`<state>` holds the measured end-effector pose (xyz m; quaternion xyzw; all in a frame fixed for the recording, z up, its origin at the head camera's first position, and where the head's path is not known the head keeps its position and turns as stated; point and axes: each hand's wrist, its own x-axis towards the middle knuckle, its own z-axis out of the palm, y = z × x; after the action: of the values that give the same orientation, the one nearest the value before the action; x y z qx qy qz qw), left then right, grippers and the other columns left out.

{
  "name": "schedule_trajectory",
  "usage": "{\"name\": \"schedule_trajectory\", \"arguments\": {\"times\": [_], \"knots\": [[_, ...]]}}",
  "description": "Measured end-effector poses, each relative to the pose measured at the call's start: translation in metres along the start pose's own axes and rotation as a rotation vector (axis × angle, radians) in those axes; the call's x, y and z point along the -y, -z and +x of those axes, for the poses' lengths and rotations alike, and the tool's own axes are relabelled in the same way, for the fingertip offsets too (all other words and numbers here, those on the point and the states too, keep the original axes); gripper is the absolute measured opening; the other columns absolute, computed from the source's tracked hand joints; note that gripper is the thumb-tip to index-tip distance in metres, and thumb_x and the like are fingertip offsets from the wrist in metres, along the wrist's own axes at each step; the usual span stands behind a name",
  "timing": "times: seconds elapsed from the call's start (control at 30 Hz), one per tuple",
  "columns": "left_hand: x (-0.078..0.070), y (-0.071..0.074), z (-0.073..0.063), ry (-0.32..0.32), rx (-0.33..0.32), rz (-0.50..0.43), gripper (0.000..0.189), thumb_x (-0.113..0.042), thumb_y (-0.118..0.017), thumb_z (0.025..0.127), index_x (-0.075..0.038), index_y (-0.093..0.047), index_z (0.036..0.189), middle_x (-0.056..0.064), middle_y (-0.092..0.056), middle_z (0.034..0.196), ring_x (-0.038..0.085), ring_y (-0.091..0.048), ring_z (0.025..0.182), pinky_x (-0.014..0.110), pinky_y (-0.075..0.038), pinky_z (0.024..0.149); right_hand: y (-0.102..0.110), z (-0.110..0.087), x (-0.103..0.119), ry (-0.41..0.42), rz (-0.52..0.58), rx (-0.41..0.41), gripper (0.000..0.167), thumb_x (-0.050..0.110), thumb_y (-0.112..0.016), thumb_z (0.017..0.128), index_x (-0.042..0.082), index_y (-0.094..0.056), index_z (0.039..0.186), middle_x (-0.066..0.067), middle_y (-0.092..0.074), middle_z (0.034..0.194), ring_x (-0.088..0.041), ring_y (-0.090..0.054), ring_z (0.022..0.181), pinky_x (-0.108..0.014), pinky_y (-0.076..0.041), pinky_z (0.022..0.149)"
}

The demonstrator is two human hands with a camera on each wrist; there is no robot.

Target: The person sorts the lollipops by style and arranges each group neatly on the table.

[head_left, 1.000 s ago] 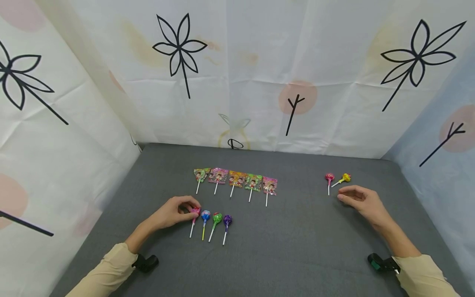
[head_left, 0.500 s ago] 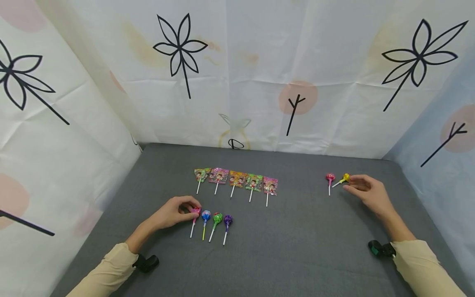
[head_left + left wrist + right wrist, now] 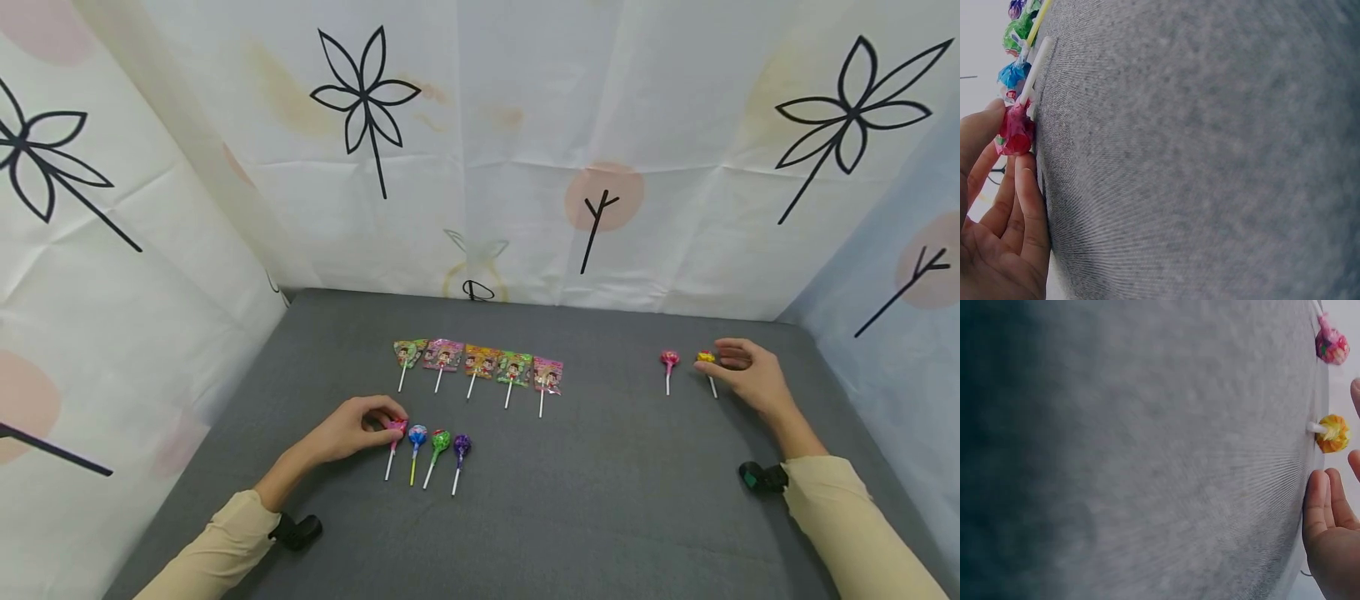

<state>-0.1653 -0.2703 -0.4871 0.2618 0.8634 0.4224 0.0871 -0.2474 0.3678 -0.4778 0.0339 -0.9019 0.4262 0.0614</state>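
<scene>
My left hand (image 3: 348, 432) pinches the wrapped head of a pink-red lollipop (image 3: 1017, 134) between thumb and fingers. That lollipop lies at the left end of a near row, beside a blue lollipop (image 3: 417, 437), a green lollipop (image 3: 441, 442) and a purple lollipop (image 3: 462, 446). On the right side, my right hand (image 3: 757, 379) is around a yellow lollipop (image 3: 706, 358) with thumb and fingers spread. The right wrist view shows a gap between the fingertips and the yellow lollipop (image 3: 1334, 434). A pink lollipop (image 3: 670, 358) lies just left of it.
Behind the near row lies a line of several flat-wrapped lollipops (image 3: 481, 362), sticks toward me. Everything rests on a grey cloth-covered table (image 3: 570, 500). A white printed curtain (image 3: 517, 100) stands along the back and both sides.
The right hand has moved right and slightly away from me. The yellow lollipop has turned from slanting to nearly upright in view, its stick now toward me. The left hand has stayed put.
</scene>
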Motion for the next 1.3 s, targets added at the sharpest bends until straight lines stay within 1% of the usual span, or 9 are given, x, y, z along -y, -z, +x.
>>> {"name": "schedule_trajectory", "arguments": {"times": [0.13,0.23,0.33,0.47,0.67,0.9,1.13,1.2,1.3], "knots": [[0.001,0.000,0.001,-0.012,0.001,0.007,0.016,-0.017,-0.075,0.096,-0.015,-0.073,0.111,-0.004,-0.068,0.103,0.015,-0.063,0.088,0.029,-0.052,0.069,0.002,0.003,0.000,0.002,0.002,0.021,0.061,0.025,-0.077,0.094,-0.009,-0.053,0.139,-0.036,-0.052,0.133,-0.004,-0.048,0.101,-0.015,-0.045,0.065],[0.001,0.000,0.002,-0.008,0.002,0.014,0.017,-0.019,-0.075,0.096,-0.015,-0.072,0.112,-0.005,-0.067,0.104,0.015,-0.063,0.088,0.029,-0.052,0.069,0.003,0.004,0.001,0.023,-0.011,0.027,0.057,0.024,-0.077,0.095,-0.009,-0.056,0.136,-0.035,-0.056,0.129,-0.001,-0.050,0.098,-0.015,-0.045,0.066],[0.000,0.001,0.002,0.000,0.004,0.014,0.017,-0.020,-0.075,0.096,-0.016,-0.072,0.112,-0.005,-0.067,0.104,0.015,-0.063,0.088,0.029,-0.052,0.070,0.003,0.006,0.001,0.049,-0.031,0.031,0.049,0.021,-0.077,0.095,-0.010,-0.061,0.130,-0.032,-0.062,0.121,0.004,-0.052,0.091,-0.016,-0.045,0.066],[0.000,0.001,0.003,-0.014,0.005,0.012,0.017,-0.018,-0.074,0.096,-0.014,-0.072,0.112,-0.003,-0.067,0.105,0.016,-0.063,0.088,0.030,-0.052,0.070,0.003,0.008,-0.001,0.064,-0.059,0.033,0.040,0.018,-0.077,0.095,-0.010,-0.066,0.121,-0.024,-0.067,0.110,0.007,-0.054,0.083,-0.018,-0.045,0.066],[-0.001,0.000,0.003,-0.006,0.004,0.016,0.016,-0.019,-0.075,0.096,-0.015,-0.072,0.112,-0.004,-0.067,0.104,0.015,-0.063,0.088,0.029,-0.051,0.069,0.002,0.006,-0.003,0.051,-0.065,0.016,0.038,0.020,-0.075,0.096,-0.009,-0.067,0.119,-0.021,-0.068,0.109,0.010,-0.053,0.082,-0.016,-0.044,0.067],[0.000,0.000,0.003,-0.005,0.004,0.019,0.017,-0.020,-0.075,0.096,-0.015,-0.072,0.112,-0.004,-0.067,0.104,0.015,-0.063,0.088,0.030,-0.052,0.070,0.003,-0.007,0.004,0.021,-0.017,-0.022,0.043,0.025,-0.074,0.097,-0.009,-0.065,0.122,-0.013,-0.068,0.107,0.011,-0.054,0.084,-0.014,-0.045,0.068],[0.000,0.000,0.001,-0.026,-0.005,0.023,0.016,-0.018,-0.075,0.095,-0.015,-0.072,0.111,-0.004,-0.067,0.103,0.014,-0.063,0.087,0.029,-0.051,0.068,0.005,-0.021,0.013,0.016,0.069,-0.013,0.044,0.026,-0.074,0.097,-0.008,-0.063,0.124,0.012,-0.066,0.099,0.008,-0.059,0.086,-0.014,-0.047,0.069],[-0.001,0.000,0.000,-0.029,-0.005,0.020,0.016,-0.017,-0.075,0.096,-0.014,-0.072,0.111,-0.003,-0.068,0.103,0.015,-0.063,0.087,0.029,-0.051,0.068,0.004,-0.023,0.016,0.022,0.088,-0.006,0.044,0.025,-0.074,0.097,-0.008,-0.063,0.124,0.014,-0.067,0.099,0.007,-0.059,0.087,-0.014,-0.047,0.070],[-0.002,0.000,-0.001,-0.015,0.000,0.007,0.017,-0.016,-0.075,0.096,-0.013,-0.072,0.112,0.000,-0.068,0.104,0.018,-0.062,0.088,0.029,-0.051,0.068,0.002,-0.027,0.020,0.032,0.108,0.005,0.041,0.023,-0.074,0.097,-0.008,-0.063,0.123,0.013,-0.068,0.099,0.005,-0.060,0.088,-0.015,-0.047,0.070]]}}
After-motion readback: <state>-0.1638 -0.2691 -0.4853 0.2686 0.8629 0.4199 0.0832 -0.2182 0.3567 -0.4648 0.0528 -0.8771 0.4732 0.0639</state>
